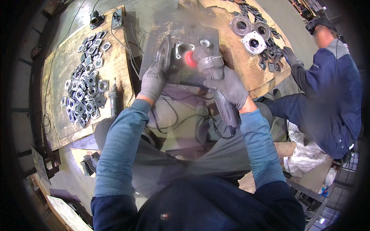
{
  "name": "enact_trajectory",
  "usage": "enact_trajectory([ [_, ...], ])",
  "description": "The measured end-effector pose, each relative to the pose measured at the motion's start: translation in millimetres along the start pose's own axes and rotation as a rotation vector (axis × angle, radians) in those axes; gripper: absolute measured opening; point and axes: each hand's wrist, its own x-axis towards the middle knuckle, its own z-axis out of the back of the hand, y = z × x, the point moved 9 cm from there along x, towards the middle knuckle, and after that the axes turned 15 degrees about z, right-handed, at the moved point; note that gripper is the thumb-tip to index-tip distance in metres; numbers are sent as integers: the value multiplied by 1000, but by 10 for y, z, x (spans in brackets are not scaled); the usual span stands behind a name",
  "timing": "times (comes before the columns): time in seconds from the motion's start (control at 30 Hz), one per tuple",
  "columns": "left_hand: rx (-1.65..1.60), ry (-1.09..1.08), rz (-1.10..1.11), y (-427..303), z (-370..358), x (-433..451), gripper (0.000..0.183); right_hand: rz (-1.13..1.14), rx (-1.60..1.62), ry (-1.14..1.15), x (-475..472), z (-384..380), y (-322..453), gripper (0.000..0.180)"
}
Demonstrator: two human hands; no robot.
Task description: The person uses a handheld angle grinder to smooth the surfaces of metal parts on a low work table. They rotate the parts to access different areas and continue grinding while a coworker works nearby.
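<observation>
My gloved left hand [154, 79] grips a round metal flange [164, 51] that is tilted up on its edge. An angle grinder [222, 101] is held in my gloved right hand [231, 86], with its red disc [190, 59] towards the flange. Whether disc and flange touch is not clear. Behind the disc, a squarish metal flange with corner holes [180, 46] rests on the dark metal work plate [151, 37]. A small metal ring [204, 42] lies on the plate at the right.
On the left board [55, 115] lie many small metal flanges [86, 86] and a straight power tool [114, 101]. The right board [234, 55] bears larger round flanges [253, 43]. A co-worker [332, 75] sits at the right, a gloved hand on small parts. Black cables [170, 128] loop below my hands.
</observation>
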Motion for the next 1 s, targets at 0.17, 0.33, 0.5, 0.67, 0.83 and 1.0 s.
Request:
enact_trajectory([
  [0.17,9,-7,-6,-35,22,-20,35,-5,-91,-51,-151,-59,67,44],
  [0.33,10,9,12,-16,21,-9,39,-47,7,-74,-266,42,41,43],
  [0.5,14,17,-10,-19,16,-20,52,-135,153,-155,-330,175,-133,46],
  [0.67,14,41,14,4,-21,-18,48,-29,71,-79,-254,38,-68,49],
  [0.83,17,-10,-46,-27,10,-23,44,-34,0,-85,-98,57,-31,47],
  [1.0,5,8,-16,-15,33,-32,44,-31,-27,-62,287,104,-13,47],
])
